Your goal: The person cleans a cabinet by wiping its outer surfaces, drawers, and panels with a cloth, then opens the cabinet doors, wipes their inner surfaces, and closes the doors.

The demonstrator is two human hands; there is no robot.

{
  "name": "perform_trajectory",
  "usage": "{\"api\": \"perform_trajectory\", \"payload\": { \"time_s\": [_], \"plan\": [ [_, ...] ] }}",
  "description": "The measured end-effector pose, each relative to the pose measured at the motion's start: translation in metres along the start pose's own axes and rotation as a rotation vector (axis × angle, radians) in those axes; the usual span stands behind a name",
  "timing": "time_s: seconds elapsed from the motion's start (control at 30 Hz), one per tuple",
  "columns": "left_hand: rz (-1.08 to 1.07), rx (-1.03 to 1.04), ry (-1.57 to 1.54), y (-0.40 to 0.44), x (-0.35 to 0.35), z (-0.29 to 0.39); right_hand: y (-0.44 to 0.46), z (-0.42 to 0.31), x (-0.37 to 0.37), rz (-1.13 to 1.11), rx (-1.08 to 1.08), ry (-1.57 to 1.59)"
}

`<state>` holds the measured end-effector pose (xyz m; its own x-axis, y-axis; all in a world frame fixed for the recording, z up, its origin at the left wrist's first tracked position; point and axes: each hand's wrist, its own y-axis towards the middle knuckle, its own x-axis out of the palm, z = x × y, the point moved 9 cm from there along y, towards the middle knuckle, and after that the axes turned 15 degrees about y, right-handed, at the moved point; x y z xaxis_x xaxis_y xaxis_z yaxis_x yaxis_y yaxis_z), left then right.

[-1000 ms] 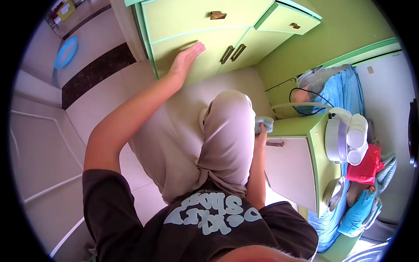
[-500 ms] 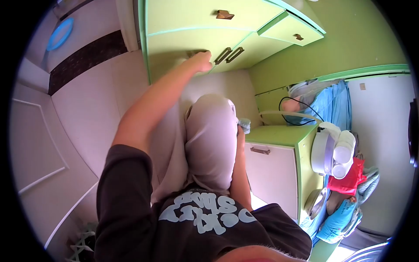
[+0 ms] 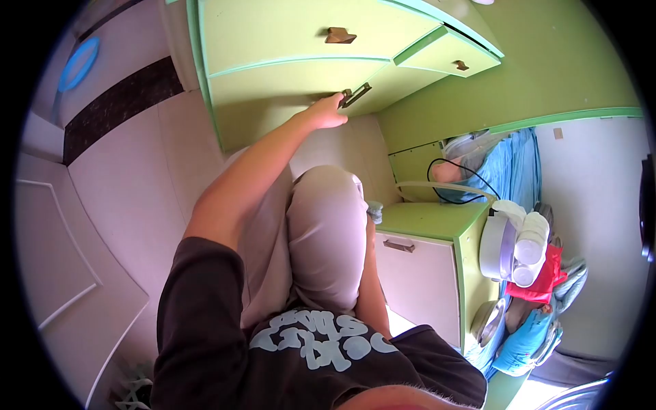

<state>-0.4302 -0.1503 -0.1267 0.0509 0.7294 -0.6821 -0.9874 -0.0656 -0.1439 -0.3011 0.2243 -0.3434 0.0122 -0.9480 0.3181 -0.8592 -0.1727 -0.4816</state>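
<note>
My left hand (image 3: pixel 326 113) reaches up to the pale green cabinet door (image 3: pixel 273 102). Its fingers are at the left one of two paired door handles (image 3: pixel 346 99), closed around it and partly covering it; the thumb points off to the side. Beside that handle is the second door handle (image 3: pixel 360 94). My right hand (image 3: pixel 370 227) is low beside my raised knee (image 3: pixel 326 205), mostly hidden behind it. A crumpled grey-green cloth (image 3: pixel 374 212) sticks out at the top of that hand, which appears to hold it.
A drawer (image 3: pixel 301 31) sits above the doors. At right stands a low cabinet (image 3: pixel 418 266) with a white front. Near it are a white container (image 3: pixel 502 246), white rolls (image 3: pixel 531 239), a metal bowl (image 3: pixel 488 321), a red bag (image 3: pixel 543 280) and a black cable (image 3: pixel 430 171).
My left hand has moved right along the door front to the left handle. The view has shifted slightly; the cabinet doors still look shut. My right hand stays by the knee.
</note>
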Motion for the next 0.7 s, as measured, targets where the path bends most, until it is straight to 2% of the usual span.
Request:
{"api": "perform_trajectory", "payload": {
  "time_s": [0.03, 0.1, 0.23, 0.3, 0.4, 0.5, 0.63, 0.7],
  "plan": [
    [-0.050, 0.021, 0.054, -0.004, 0.005, 0.005, 0.001, -0.002, 0.003, -0.010, -0.018, -0.045],
    [-0.094, 0.033, 0.068, -0.011, 0.014, 0.008, -0.010, -0.006, 0.023, 0.105, 0.126, 0.264],
    [-0.115, 0.112, 0.132, -0.025, 0.026, 0.012, -0.012, 0.001, 0.042, 0.061, 0.155, 0.377],
    [-0.214, 0.240, 0.151, -0.036, 0.038, 0.021, -0.007, 0.008, 0.038, 0.137, 0.180, 0.503],
    [-0.293, 0.294, 0.152, -0.056, 0.047, 0.030, -0.023, -0.001, 0.055, 0.255, 0.165, 0.526],
    [-0.372, 0.308, 0.187, -0.079, 0.047, 0.039, 0.016, 0.045, 0.015, 0.261, 0.155, 0.720],
    [-0.466, 0.405, 0.191, -0.099, 0.051, 0.045, 0.020, 0.055, 0.019, 0.238, 0.081, 0.738],
    [-0.630, 0.367, 0.085, -0.111, 0.059, 0.043, 0.001, 0.039, 0.035, 0.372, 0.062, 0.760]
  ]
}}
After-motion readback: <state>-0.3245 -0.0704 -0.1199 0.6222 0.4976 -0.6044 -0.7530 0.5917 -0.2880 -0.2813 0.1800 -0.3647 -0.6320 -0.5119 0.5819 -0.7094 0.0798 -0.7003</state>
